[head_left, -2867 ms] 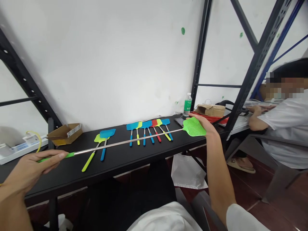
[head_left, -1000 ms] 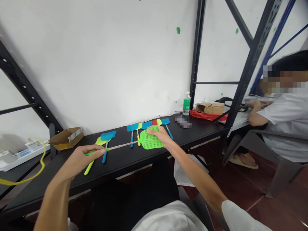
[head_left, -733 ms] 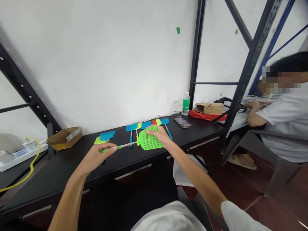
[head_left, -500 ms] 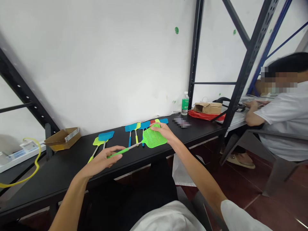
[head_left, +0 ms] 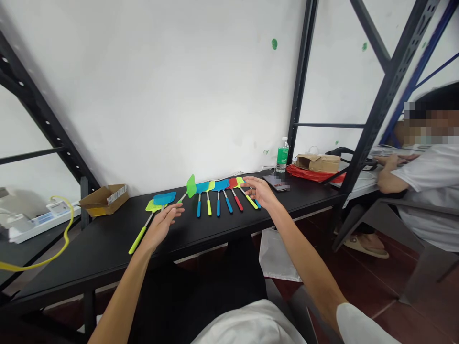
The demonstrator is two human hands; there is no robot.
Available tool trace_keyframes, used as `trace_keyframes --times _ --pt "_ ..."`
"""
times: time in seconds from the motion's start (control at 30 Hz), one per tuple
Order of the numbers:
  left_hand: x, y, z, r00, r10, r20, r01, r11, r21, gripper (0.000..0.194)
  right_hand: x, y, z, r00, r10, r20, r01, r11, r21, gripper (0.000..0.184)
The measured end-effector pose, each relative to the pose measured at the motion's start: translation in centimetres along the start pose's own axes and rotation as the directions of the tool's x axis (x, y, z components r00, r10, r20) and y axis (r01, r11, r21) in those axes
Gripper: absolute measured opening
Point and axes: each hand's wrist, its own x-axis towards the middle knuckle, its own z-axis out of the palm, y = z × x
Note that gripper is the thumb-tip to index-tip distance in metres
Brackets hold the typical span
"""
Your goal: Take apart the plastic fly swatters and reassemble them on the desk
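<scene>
My left hand (head_left: pixel 165 223) grips the handle of a green fly swatter (head_left: pixel 191 186), mostly hidden by the fingers; its head is raised and turned nearly side-on. Left of that hand, a blue fly swatter (head_left: pixel 165 198) overlaps a yellow-green fly swatter (head_left: pixel 138 239) on the black table. My right hand (head_left: pixel 261 192) is empty with fingers apart, hovering at the right end of a row of several fly swatters. In that row a red fly swatter (head_left: pixel 236 198) lies among blue and yellow-green ones, handles towards me.
An open cardboard box (head_left: pixel 105 200) stands at the table's left, beside a white power strip (head_left: pixel 45 222) with a yellow cable. A phone (head_left: pixel 276 182), a water bottle (head_left: pixel 282 155) and a red bag (head_left: pixel 315 175) lie right. Another person (head_left: pixel 423 186) sits beyond the rack post.
My right hand has let go of the green fly swatter's head and moved slightly right. My left hand has turned the swatter so its head now stands up, closer to the wall.
</scene>
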Motion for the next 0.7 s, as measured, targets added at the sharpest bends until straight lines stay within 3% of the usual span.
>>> trace_keyframes --times 0.2,0.43,0.6,0.7 --pt "0.7 -2.4 1.7 0.997 0.045 0.067 -0.060 0.969 0.238 0.069 -0.3 0.3 1.1 0.999 0.016 0.036 -0.015 0.999 -0.042 0.017" --pt "0.2 -2.3 2.6 0.994 0.070 0.089 -0.106 0.853 0.511 0.070 -0.2 0.7 1.2 0.998 0.016 0.062 -0.012 0.998 -0.062 0.016" --pt "-0.4 -1.4 3.1 0.975 0.212 0.069 -0.210 0.774 0.597 0.048 -0.2 1.0 1.2 0.995 0.006 0.098 0.001 0.997 -0.079 0.019" --pt "-0.7 -0.7 3.4 0.965 0.261 -0.014 -0.184 0.716 0.673 0.036 -0.2 1.0 1.2 0.995 0.007 0.104 0.002 0.997 -0.079 0.020"
